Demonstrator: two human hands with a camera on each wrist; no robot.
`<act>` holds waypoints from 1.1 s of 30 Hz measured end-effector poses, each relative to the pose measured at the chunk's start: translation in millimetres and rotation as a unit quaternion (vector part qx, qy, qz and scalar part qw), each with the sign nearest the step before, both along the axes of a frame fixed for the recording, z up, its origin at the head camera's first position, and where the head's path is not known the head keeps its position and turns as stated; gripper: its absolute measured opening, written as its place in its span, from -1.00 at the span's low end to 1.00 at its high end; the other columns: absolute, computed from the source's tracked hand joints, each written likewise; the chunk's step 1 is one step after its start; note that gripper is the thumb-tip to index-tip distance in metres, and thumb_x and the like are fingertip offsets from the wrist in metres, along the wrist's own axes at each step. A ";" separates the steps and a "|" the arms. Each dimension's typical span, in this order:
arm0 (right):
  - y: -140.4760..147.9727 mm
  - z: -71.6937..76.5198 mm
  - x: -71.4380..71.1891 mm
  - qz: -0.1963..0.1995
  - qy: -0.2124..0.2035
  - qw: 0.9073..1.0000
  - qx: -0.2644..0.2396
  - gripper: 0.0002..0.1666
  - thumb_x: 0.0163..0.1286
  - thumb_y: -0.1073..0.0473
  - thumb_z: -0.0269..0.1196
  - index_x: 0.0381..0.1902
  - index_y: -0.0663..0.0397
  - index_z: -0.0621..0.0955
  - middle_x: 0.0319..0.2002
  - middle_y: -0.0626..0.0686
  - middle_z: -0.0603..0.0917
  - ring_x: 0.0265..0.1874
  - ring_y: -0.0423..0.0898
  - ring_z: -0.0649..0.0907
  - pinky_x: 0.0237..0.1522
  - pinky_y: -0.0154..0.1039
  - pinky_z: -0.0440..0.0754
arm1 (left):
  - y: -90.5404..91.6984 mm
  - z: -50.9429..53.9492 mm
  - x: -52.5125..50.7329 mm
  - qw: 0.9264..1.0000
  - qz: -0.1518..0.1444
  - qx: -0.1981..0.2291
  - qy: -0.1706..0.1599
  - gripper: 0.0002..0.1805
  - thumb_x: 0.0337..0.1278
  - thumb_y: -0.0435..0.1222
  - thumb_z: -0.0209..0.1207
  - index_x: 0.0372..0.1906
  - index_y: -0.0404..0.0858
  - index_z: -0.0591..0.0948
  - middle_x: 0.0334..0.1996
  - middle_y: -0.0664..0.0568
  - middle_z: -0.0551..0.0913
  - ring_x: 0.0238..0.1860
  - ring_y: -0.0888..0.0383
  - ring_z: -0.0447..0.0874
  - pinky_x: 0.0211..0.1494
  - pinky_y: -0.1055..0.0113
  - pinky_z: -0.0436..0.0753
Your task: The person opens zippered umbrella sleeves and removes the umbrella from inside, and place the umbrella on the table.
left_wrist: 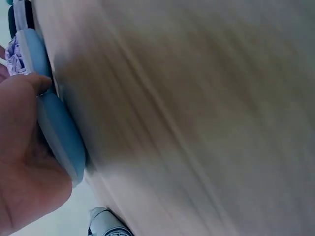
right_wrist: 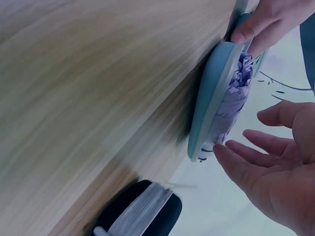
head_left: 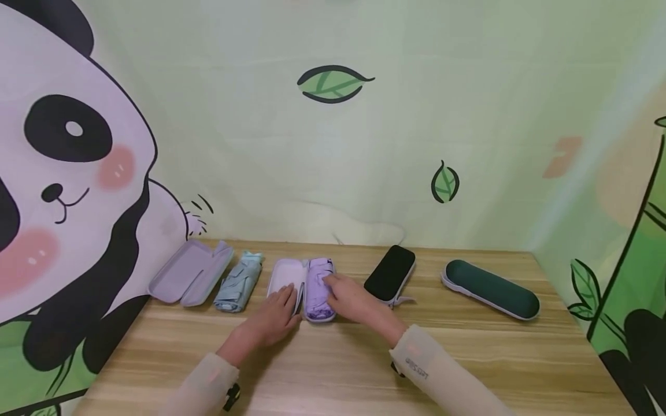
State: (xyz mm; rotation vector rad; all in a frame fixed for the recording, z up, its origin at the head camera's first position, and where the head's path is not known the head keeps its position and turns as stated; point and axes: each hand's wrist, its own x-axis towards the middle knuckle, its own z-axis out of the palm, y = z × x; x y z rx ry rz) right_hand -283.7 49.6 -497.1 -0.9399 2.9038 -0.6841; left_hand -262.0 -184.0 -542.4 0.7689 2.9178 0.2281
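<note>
We log a pale case (head_left: 284, 273) spread flat on the desk (head_left: 364, 370), hinge between its halves. A purple fabric bundle (head_left: 319, 289), probably a folded umbrella, fills the right half lengthwise.

Left hand (head_left: 276, 315): fingers long across the case's left half, thumb at the join between halves; the grip is apart, pressing rather than clasping.

Right hand (head_left: 356, 299): at the bundle's right flank, grip spread wide and clamped on nothing. One fingertip meets or almost meets the fabric; we cannot tell which.

Handling, our judgement: the bundle should be light, its cloth soft and slippery, with something stiffer likely inside. Best hold is across the middle from both flanks, loose folds tucked under the fingers. The case shell looks firm and light, liable to skid if pushed; we would steady it at the outer rim, keeping cloth off the edge.

Nearby: to the left, a blue-grey bundle (head_left: 239, 284) and, beyond it, a spread lilac case (head_left: 174, 273); to the right, a black case (head_left: 391, 271), then a green case (head_left: 491, 289), both closed.
</note>
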 end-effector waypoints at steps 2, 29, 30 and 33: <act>-4.1 0.1 -0.3 -0.012 -0.008 1.000 -0.001 -0.48 0.45 0.27 0.18 0.31 0.39 0.50 0.24 0.32 0.59 0.26 0.13 0.58 0.29 -0.02 0.53 | -0.3 -2.1 0.1 1.000 0.003 0.019 -0.006 -0.29 0.60 -0.10 -0.10 0.51 -0.57 0.14 0.54 -0.41 0.08 0.55 -0.31 0.04 0.57 -0.11 0.10; -78.6 2.0 -12.1 -0.196 -0.068 0.964 0.165 -0.19 0.37 -0.15 0.34 0.15 0.56 0.54 0.10 0.41 0.61 0.09 0.22 0.55 0.18 0.06 0.48 | -5.0 1.5 -2.3 0.999 -0.011 0.033 -0.021 -0.36 0.62 -0.18 -0.11 0.49 -0.60 0.17 0.52 -0.47 0.09 0.55 -0.36 0.00 0.55 -0.22 0.05; -77.9 3.4 -12.9 -0.188 -0.063 0.965 0.171 -0.25 0.37 -0.13 0.34 0.10 0.54 0.58 0.06 0.39 0.64 0.06 0.21 0.57 0.16 0.05 0.48 | -5.8 1.4 -2.5 0.999 -0.011 0.035 -0.025 -0.35 0.62 -0.17 -0.11 0.49 -0.59 0.17 0.53 -0.46 0.08 0.55 -0.36 -0.01 0.55 -0.22 0.04; -74.2 6.3 -16.1 -0.168 -0.049 0.966 0.189 -0.37 0.36 -0.12 0.36 -0.05 0.44 0.67 -0.05 0.32 0.70 -0.03 0.17 0.60 0.11 0.04 0.50 | -6.2 0.2 -3.9 0.998 -0.012 0.043 -0.035 -0.33 0.63 -0.11 -0.13 0.51 -0.55 0.16 0.55 -0.43 0.05 0.57 -0.33 -0.04 0.56 -0.21 0.03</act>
